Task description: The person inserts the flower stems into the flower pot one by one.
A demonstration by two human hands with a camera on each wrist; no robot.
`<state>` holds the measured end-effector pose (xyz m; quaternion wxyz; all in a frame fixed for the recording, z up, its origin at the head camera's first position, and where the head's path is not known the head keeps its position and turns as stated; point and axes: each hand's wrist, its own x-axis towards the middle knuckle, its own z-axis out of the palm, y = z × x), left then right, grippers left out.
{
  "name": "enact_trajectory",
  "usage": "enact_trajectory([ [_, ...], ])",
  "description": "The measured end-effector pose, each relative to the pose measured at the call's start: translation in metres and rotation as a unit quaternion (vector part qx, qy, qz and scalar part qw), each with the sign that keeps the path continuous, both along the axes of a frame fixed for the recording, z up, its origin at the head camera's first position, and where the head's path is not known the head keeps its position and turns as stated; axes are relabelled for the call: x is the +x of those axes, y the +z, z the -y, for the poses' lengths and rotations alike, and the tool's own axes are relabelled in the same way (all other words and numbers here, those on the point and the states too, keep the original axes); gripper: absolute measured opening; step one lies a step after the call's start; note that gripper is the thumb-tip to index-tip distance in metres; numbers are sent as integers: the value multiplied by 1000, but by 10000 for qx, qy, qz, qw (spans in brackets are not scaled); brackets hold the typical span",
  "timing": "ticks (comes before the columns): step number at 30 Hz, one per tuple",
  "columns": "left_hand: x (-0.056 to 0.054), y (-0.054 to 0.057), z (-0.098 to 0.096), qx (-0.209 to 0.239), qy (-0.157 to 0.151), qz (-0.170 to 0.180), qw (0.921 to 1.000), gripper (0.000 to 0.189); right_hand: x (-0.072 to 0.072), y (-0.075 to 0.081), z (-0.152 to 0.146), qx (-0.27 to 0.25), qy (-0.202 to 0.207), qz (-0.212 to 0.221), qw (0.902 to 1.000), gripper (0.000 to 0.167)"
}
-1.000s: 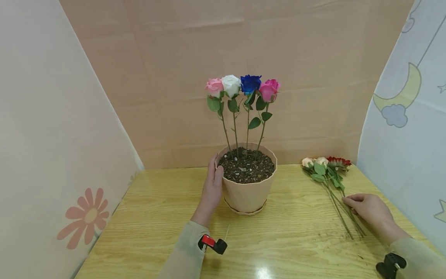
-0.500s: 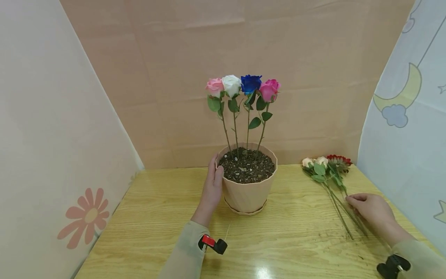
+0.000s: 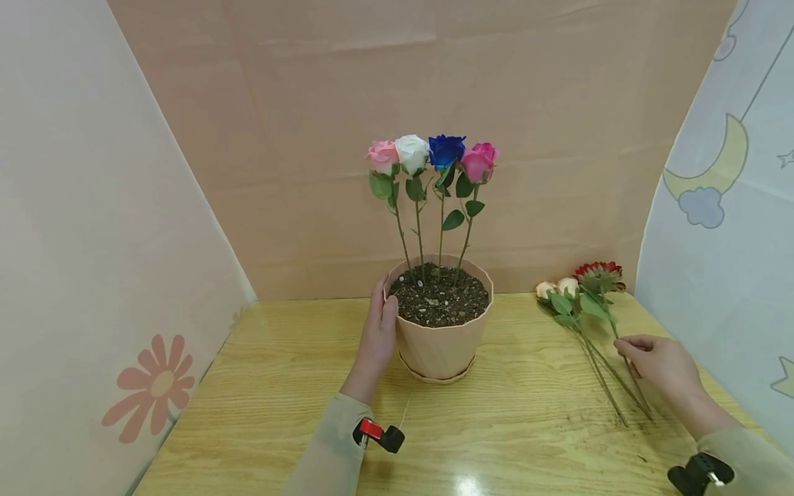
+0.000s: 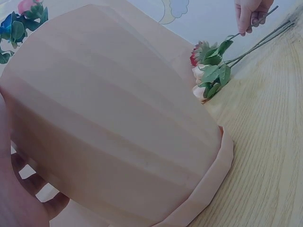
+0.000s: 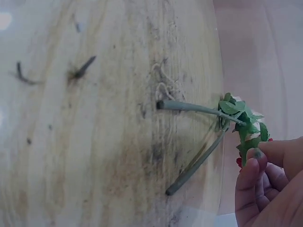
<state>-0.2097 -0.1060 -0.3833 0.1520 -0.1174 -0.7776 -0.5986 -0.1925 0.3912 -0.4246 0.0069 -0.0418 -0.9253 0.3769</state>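
My left hand point(image 3: 375, 336) grips the left side of a beige flowerpot point(image 3: 442, 350), its thumb near the rim; the fingers reach behind the pot in the left wrist view. Dark soil point(image 3: 437, 303) fills the pot. Four roses stand upright in a row in it: light pink point(image 3: 382, 156), white point(image 3: 412, 153), blue point(image 3: 446, 149) and deep pink point(image 3: 480, 162). At the right, thumb and fingertips of my right hand point(image 3: 666, 365) pinch the stem of a red flower point(image 3: 598, 274), its head raised at the back. Two cream roses point(image 3: 556, 288) lie just left of it.
A matching saucer point(image 3: 438, 379) sits under the pot on the wooden table point(image 3: 298, 386). Small dark bits point(image 5: 84, 67) and smudges mark the table near the stems. A tan backdrop point(image 3: 310, 172) stands behind, with pale printed panels at both sides.
My right hand has shifted slightly right and up with the red flower, whose head has risen and separated from the cream roses. The left hand stays on the pot.
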Motion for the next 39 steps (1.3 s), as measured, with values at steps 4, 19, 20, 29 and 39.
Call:
enact_trajectory([
  [4, 0, 0, 0, 3, 20, 89, 10000, 56, -1, -1, 1, -20, -98, -139, 9999, 73],
  [19, 0, 0, -1, -8, 45, 99, 9999, 56, 3, 18, 23, -174, -486, -529, 9973, 70],
  [20, 0, 0, -1, -5, 44, 96, 9999, 56, 3, 20, 25, -167, -500, -563, 9970, 70],
  [29, -1, 0, 0, 85, -47, 10, 10000, 56, 10, 40, 49, -309, -474, -992, 9935, 70],
  [39, 0, 0, 1, 131, -137, 40, 9998, 57, 19, 65, 79, -553, -379, -1557, 9855, 58],
])
